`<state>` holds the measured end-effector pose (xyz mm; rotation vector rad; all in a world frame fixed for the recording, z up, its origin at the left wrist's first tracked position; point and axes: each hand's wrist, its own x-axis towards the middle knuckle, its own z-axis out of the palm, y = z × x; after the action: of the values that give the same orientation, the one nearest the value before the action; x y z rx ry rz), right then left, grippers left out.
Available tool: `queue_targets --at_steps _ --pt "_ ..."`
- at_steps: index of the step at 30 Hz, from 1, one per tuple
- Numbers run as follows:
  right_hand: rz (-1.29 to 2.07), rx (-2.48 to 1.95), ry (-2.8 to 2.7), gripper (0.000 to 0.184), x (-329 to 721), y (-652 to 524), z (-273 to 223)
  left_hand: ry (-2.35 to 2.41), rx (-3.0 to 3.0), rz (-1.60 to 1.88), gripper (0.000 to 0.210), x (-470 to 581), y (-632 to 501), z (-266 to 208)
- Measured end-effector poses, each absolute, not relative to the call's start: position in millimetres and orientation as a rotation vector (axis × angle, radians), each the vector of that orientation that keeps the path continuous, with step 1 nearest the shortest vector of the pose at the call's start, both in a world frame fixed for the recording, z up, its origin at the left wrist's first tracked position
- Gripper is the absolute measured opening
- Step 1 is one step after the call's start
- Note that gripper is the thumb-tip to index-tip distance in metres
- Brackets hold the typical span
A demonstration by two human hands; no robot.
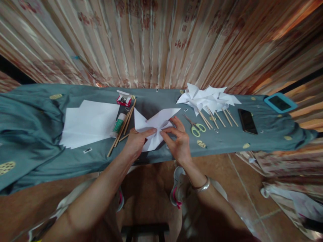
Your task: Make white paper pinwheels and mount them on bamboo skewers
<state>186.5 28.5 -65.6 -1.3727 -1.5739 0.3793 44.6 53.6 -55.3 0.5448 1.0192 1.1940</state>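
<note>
1. Pleated curtains (151, 43) hang across the far side of the long, narrow table (156, 101), which is draped in a grey-green cloth with a pineapple print.
2. Just above the near edge, between my two hands, is the white paper pinwheel (157, 121), its blades flaring out around a gathered middle.
3. My left hand (138, 139) grips it from the left, thumb pressed flat near the centre; the fingers underneath are hidden from me.
4. My right hand (180, 141) closes on it from the other side, thumb and fingertips pinching a fold close to the middle.
5. I judge the step in hand to be drawing the folded points together at the centre and pressing them down. No stick shows on this piece.
6. To my mind, the next move calls for a firm left thumb, so that the points don't spring apart while the right fingers work, and a light touch that won't crease the blades.
7. To my left lie paper sheets (92, 119), a glue stick (118, 126), loose wooden sticks (124, 122) and an open red box (124, 101), its contents too small to make out.
8. To my right are scissors (192, 124), a cluster of pinwheels on sticks (207, 101) and a dark phone (248, 121).
</note>
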Motion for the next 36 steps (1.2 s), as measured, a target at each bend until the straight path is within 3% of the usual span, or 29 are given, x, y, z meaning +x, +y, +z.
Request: queue_targets --at_steps 15,28,32,34,36 --pt "0.433 -1.372 -1.578 0.010 185 28 -63 1.038 0.607 1.207 0.035 45 50 -61" --pt "0.286 -1.390 -1.585 0.007 186 21 -51 1.045 0.563 1.287 0.034 44 57 -61" --pt "0.410 -1.442 -1.411 0.041 199 27 -48 1.094 0.597 1.263 0.034 42 56 -63" --pt "0.632 -1.388 -1.363 0.062 204 33 -51 1.124 0.626 1.205 0.033 42 54 -62" --pt "0.906 -1.279 -1.321 0.068 206 37 -55 1.146 0.650 1.155 0.032 44 51 -62"
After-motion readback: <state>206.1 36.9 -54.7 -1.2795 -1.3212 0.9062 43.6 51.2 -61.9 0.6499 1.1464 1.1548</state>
